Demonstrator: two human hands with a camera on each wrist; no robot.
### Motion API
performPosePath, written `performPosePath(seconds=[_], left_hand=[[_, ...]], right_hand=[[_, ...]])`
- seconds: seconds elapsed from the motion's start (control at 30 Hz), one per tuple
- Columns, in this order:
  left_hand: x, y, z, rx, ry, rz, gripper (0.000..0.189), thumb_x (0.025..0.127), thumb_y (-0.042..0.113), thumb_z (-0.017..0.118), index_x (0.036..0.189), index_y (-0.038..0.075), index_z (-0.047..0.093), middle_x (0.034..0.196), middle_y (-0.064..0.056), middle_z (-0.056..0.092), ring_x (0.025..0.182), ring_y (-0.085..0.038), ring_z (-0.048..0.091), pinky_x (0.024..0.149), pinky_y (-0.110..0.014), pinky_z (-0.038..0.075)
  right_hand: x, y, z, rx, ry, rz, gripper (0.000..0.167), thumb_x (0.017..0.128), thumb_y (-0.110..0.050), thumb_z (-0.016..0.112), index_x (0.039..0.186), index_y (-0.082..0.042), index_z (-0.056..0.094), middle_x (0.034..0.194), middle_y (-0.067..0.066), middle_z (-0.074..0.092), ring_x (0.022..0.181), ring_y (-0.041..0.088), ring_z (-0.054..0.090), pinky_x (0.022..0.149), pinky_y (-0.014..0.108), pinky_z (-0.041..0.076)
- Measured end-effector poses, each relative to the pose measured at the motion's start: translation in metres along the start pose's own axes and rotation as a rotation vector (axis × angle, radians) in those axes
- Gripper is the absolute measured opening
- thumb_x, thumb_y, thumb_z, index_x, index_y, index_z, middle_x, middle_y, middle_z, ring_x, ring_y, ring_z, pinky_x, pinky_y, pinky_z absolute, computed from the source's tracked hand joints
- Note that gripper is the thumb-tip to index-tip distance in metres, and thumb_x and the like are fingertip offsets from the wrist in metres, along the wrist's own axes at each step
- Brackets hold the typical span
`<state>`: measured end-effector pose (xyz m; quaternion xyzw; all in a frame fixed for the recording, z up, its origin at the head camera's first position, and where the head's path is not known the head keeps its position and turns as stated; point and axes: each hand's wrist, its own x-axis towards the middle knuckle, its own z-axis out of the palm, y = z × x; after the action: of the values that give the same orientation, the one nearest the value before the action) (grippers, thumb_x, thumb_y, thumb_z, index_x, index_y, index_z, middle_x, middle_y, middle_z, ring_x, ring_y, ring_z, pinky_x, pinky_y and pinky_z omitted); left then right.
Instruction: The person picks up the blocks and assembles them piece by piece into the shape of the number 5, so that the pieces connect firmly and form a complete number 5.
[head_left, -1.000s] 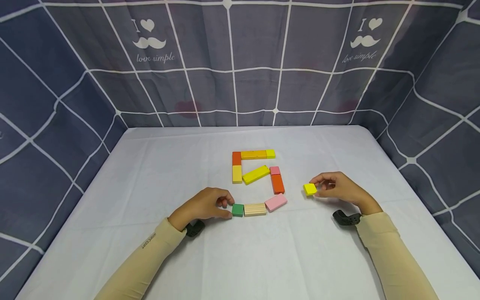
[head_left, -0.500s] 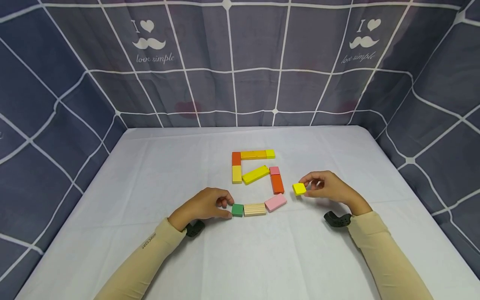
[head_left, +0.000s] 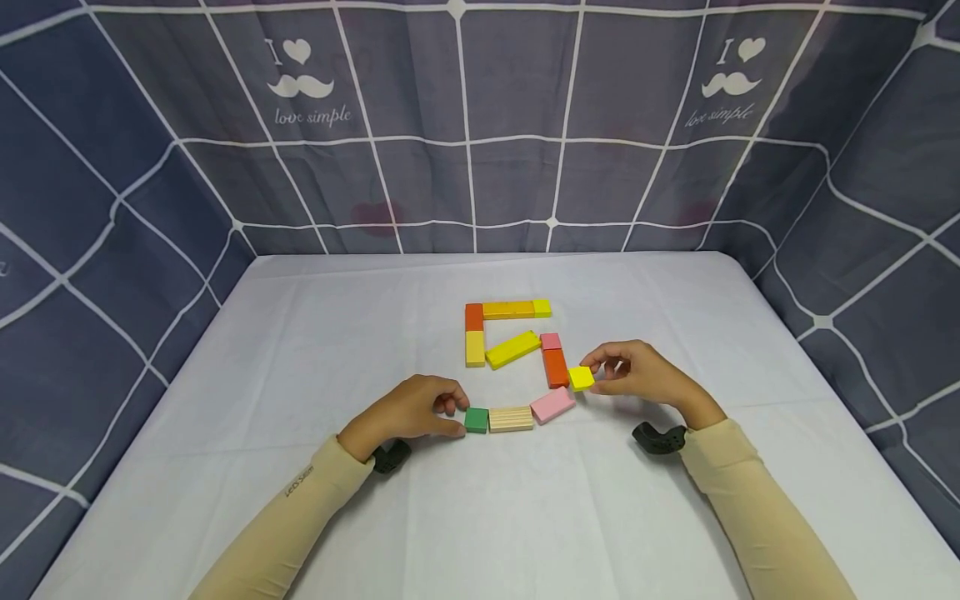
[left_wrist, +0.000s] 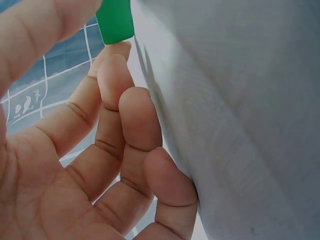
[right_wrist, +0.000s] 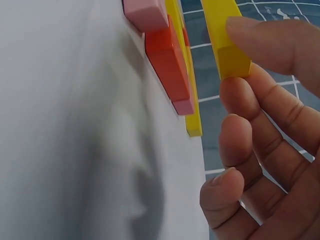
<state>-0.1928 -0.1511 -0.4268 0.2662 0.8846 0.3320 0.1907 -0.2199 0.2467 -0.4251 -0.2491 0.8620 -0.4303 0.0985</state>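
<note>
My right hand (head_left: 636, 372) pinches a yellow block (head_left: 581, 378) between thumb and fingertips. In the right wrist view this yellow block (right_wrist: 227, 40) is raised off the white cloth. It is close beside the red-orange block (head_left: 555, 368) and above the right end of the pink block (head_left: 552, 406). My left hand (head_left: 416, 408) rests low at the table, thumb and index finger holding the left end of a green block (head_left: 476, 420). In the left wrist view, the green block (left_wrist: 116, 20) shows between thumb and index fingertip. A ribbed wooden block (head_left: 511, 419) lies between the green and pink ones.
Farther back, an orange bar (head_left: 508, 310), an orange-red block (head_left: 474, 317) and a tan-yellow block (head_left: 475, 349) form a corner. A slanted yellow bar (head_left: 513, 350) leads to a small pink block (head_left: 551, 341). Grid-patterned curtains (head_left: 510, 183) surround the white table (head_left: 337, 317).
My right hand has carried the yellow block leftward, up close to the red-orange block. The left hand and the laid blocks have stayed put.
</note>
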Motion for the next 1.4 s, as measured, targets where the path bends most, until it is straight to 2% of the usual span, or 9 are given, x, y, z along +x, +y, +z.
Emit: performPosePath(seconds=[0.5,0.7,0.83,1.07,1.4], left_hand=[[0.001,-0.002,0.001,-0.006,-0.002,-0.01,0.026,0.088,0.017,0.092,0.105,0.01,0.074,0.087,0.004,0.061,0.084,-0.013,0.052,0.077,-0.028,0.043],[0.001,0.0,0.001,-0.006,0.001,-0.004,0.025,0.088,0.017,0.091,0.105,0.01,0.074,0.087,0.004,0.061,0.084,-0.012,0.053,0.078,-0.028,0.044],[0.0,0.001,0.001,-0.011,0.001,0.013,0.026,0.088,0.016,0.091,0.105,0.009,0.074,0.087,0.002,0.061,0.084,-0.012,0.053,0.079,-0.027,0.045],[0.001,0.001,0.0,-0.009,0.0,0.001,0.025,0.088,0.016,0.091,0.105,0.009,0.074,0.087,0.003,0.061,0.084,-0.012,0.053,0.079,-0.027,0.045],[0.0,0.0,0.0,-0.014,0.001,0.006,0.025,0.088,0.016,0.091,0.105,0.009,0.074,0.087,0.004,0.061,0.083,-0.012,0.052,0.078,-0.028,0.045]], right_hand=[[0.013,-0.006,0.015,0.028,-0.02,-0.01,0.031,0.086,-0.004,0.089,0.115,0.001,0.078,0.1,0.01,0.072,0.082,0.015,0.058,0.073,0.025,0.05],[0.018,-0.009,0.022,0.028,-0.031,-0.035,0.03,0.086,-0.003,0.089,0.114,0.0,0.078,0.1,0.008,0.073,0.081,0.015,0.057,0.072,0.024,0.048],[0.021,-0.012,0.025,0.021,-0.035,-0.044,0.029,0.086,-0.003,0.09,0.111,0.0,0.078,0.094,0.004,0.071,0.08,0.016,0.056,0.071,0.024,0.047],[0.028,-0.017,0.031,0.03,-0.037,-0.061,0.028,0.086,-0.003,0.09,0.11,0.0,0.077,0.092,0.004,0.069,0.08,0.016,0.056,0.071,0.025,0.046],[0.034,-0.026,0.039,0.028,-0.047,-0.045,0.029,0.086,-0.003,0.089,0.113,0.001,0.077,0.092,0.005,0.068,0.082,0.022,0.055,0.071,0.026,0.044]])
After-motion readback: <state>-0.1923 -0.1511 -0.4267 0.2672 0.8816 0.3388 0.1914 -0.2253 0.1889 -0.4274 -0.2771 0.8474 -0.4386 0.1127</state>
